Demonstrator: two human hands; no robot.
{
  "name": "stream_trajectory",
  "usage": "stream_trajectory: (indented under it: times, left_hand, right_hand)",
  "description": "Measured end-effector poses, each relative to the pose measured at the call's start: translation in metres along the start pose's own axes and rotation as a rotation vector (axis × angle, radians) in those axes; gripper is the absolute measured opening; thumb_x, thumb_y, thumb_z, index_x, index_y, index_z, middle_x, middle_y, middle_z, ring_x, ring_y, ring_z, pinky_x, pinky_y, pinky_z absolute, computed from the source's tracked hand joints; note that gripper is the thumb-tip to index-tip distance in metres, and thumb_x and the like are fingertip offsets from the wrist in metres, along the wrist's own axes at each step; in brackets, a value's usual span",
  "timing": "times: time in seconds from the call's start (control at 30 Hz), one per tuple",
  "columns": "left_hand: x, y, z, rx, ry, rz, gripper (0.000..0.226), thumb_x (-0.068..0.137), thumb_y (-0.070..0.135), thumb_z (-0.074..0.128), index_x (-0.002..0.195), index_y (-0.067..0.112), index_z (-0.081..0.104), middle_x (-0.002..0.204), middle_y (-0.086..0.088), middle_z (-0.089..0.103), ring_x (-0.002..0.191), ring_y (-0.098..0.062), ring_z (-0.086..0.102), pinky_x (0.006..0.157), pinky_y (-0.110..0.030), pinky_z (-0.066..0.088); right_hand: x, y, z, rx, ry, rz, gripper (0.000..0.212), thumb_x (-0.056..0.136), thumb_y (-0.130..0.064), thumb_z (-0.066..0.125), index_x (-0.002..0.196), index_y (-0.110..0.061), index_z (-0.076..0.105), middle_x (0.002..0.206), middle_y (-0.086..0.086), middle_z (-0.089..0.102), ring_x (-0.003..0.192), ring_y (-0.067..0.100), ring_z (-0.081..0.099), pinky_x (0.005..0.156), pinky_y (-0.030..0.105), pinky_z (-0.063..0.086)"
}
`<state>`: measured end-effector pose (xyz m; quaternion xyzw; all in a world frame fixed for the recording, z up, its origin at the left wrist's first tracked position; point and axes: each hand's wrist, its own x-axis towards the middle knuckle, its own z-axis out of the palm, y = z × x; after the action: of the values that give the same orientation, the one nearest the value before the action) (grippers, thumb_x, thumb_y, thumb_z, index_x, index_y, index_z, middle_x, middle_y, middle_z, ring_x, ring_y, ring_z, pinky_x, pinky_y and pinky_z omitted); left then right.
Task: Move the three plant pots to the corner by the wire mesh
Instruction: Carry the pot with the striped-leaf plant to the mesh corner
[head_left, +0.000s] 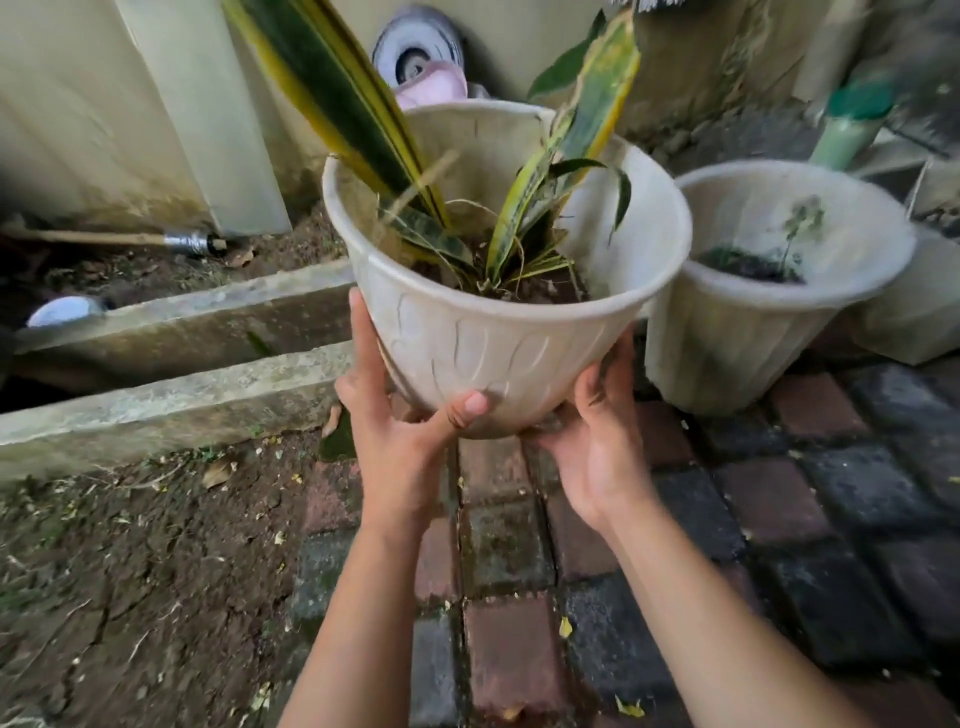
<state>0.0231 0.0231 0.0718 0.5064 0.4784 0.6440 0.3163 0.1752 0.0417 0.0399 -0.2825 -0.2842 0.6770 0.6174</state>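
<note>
Both hands, left hand (400, 441) and right hand (597, 441), cup the snake-plant pot (498, 332) (fingers wrapped round its base) above the brick paving (519, 649).

Soft, even daylight; edges curve and the upper right blurs.

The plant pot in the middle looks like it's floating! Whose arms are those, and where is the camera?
The camera sits on a person's head and looks down, so you see their own two bare arms. The left hand and right hand grip the cream plastic pot with the striped green-and-yellow plant near its bottom, holding it above the ground. Below are red and dark paving bricks, with brown soil on the left. A second cream plastic pot with a tiny seedling stands on the bricks to the right. Another cream pot peeks out behind the held one.
</note>
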Motion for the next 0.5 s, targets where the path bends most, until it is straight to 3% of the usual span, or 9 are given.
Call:
stream_trajectory:
  times: [0.07, 0.13, 0.2, 0.3, 0.4, 0.47, 0.5]
  left_hand:
    - [0.02, 0.029, 0.004, -0.046, -0.021, 0.06, 0.121, 0.05, 0.069, 0.096, 0.152, 0.059, 0.032, 0.173, -0.009, 0.031, 0.159, -0.03, 0.038, 0.127, -0.061, 0.038]
    - [0.054, 0.069, 0.008, -0.06, -0.063, 0.117, 0.121, 0.056, 0.066, 0.095, 0.156, 0.051, 0.028, 0.178, -0.002, 0.024, 0.163, -0.028, 0.032, 0.13, -0.057, 0.034]
    - [0.091, 0.118, 0.014, -0.111, -0.092, 0.13, 0.13, 0.061, 0.058, 0.096, 0.162, 0.04, 0.016, 0.179, -0.002, 0.022, 0.161, -0.02, 0.037, 0.126, -0.041, 0.041]
    - [0.135, 0.198, 0.03, -0.172, -0.13, 0.106, 0.139, 0.065, 0.049, 0.097, 0.169, 0.034, 0.006, 0.178, -0.001, 0.029, 0.156, -0.019, 0.045, 0.116, -0.032, 0.047]
    - [0.168, 0.289, 0.041, -0.199, -0.156, 0.09, 0.134, 0.062, 0.048, 0.099, 0.165, 0.047, 0.014, 0.168, 0.016, 0.044, 0.148, -0.015, 0.053, 0.112, -0.034, 0.052]
    - [0.188, 0.356, 0.046, -0.205, -0.152, 0.067, 0.139, 0.056, 0.051, 0.102, 0.166, 0.046, 0.016, 0.172, 0.008, 0.04, 0.15, -0.023, 0.052, 0.118, -0.047, 0.05]
    - [0.199, 0.393, 0.049, -0.204, -0.158, 0.043, 0.148, 0.053, 0.053, 0.103, 0.169, 0.037, 0.013, 0.174, -0.003, 0.036, 0.152, -0.03, 0.049, 0.122, -0.056, 0.046]
  right_hand:
    - [0.009, -0.031, 0.022, 0.016, -0.032, -0.027, 0.133, 0.052, -0.063, 0.097, 0.163, -0.038, 0.027, 0.163, 0.016, 0.045, 0.147, 0.047, 0.045, 0.076, 0.048, 0.065]
    - [0.023, -0.07, 0.05, 0.007, -0.085, -0.095, 0.112, 0.055, -0.057, 0.098, 0.151, -0.053, 0.04, 0.167, 0.008, 0.04, 0.148, 0.046, 0.044, 0.075, 0.052, 0.065]
    - [0.036, -0.117, 0.088, -0.04, -0.131, -0.166, 0.094, 0.06, -0.055, 0.096, 0.139, -0.065, 0.045, 0.162, -0.016, 0.046, 0.147, 0.029, 0.051, 0.082, 0.062, 0.063]
    - [0.046, -0.19, 0.146, -0.103, -0.126, -0.216, 0.099, 0.059, -0.055, 0.096, 0.139, -0.068, 0.039, 0.149, -0.037, 0.051, 0.138, 0.006, 0.059, 0.09, 0.064, 0.061]
    - [0.039, -0.274, 0.204, -0.131, -0.129, -0.254, 0.096, 0.062, -0.052, 0.096, 0.138, -0.072, 0.041, 0.15, -0.035, 0.053, 0.136, 0.005, 0.061, 0.092, 0.064, 0.06]
    - [0.026, -0.338, 0.246, -0.186, -0.122, -0.296, 0.094, 0.066, -0.051, 0.095, 0.139, -0.074, 0.04, 0.148, -0.037, 0.054, 0.137, 0.007, 0.06, 0.092, 0.063, 0.06]
    - [0.018, -0.372, 0.27, -0.209, -0.101, -0.311, 0.094, 0.067, -0.051, 0.095, 0.139, -0.075, 0.04, 0.148, -0.038, 0.052, 0.139, 0.008, 0.059, 0.094, 0.066, 0.059]
